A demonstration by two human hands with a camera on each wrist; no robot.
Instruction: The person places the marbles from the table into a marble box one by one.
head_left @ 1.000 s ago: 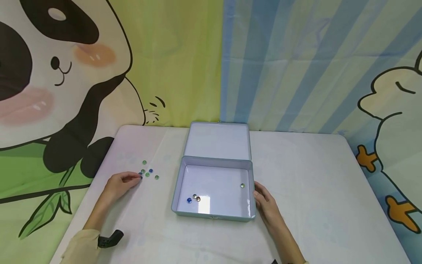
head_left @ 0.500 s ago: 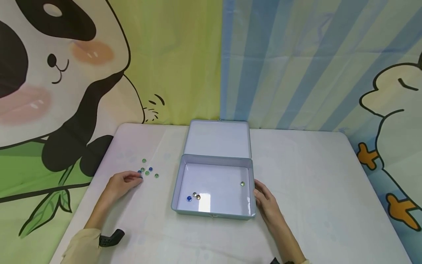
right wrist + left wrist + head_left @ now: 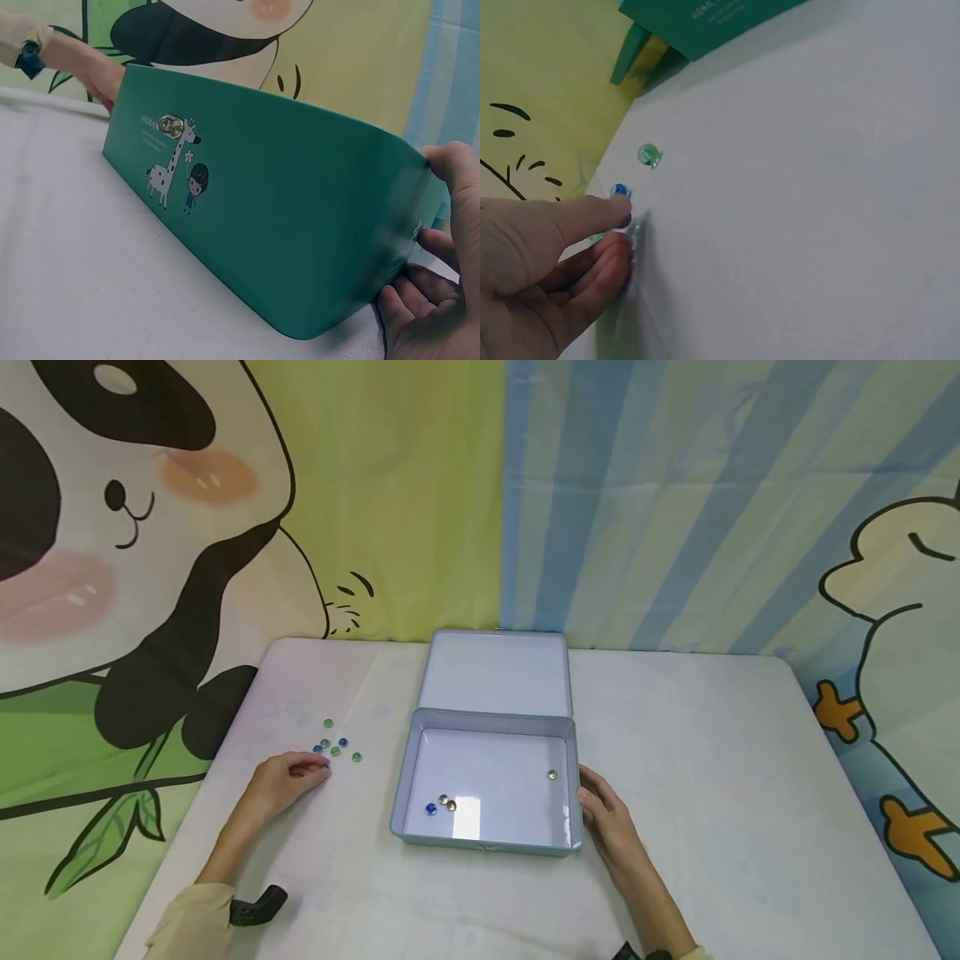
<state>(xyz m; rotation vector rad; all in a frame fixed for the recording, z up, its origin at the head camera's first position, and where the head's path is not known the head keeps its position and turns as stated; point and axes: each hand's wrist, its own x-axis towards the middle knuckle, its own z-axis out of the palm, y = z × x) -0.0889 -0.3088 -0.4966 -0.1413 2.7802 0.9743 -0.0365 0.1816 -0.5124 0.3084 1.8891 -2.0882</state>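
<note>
1. Table (image 3: 712,760): covered in white cloth; it bears every item below.
2. Box (image 3: 247,202): upright on the table, green outside, pale within; the lid (image 3: 495,672) is folded back behind it.
3. Right hand (image 3: 611,818): holds the box at its right end, one digit at the rim, the others bent against the side wall. I take this as steadying.
4. Left hand (image 3: 279,783): to the left of the box, pinching one blue marble (image 3: 625,220) between thumb and finger. Whether that marble is clear of the cloth, I cannot tell.
5. Marbles outside: six lie loose just beyond the left fingertips, four green (image 3: 357,757) and two blue (image 3: 342,742). I judge these outstanding, with the pinched one.
6. Marbles inside: four. A blue one (image 3: 431,808) and two brownish ones (image 3: 452,806) sit close together at front left; a green one (image 3: 552,774) lies near the right wall. I judge these done; the work stands partway, with less than half finished.
</note>
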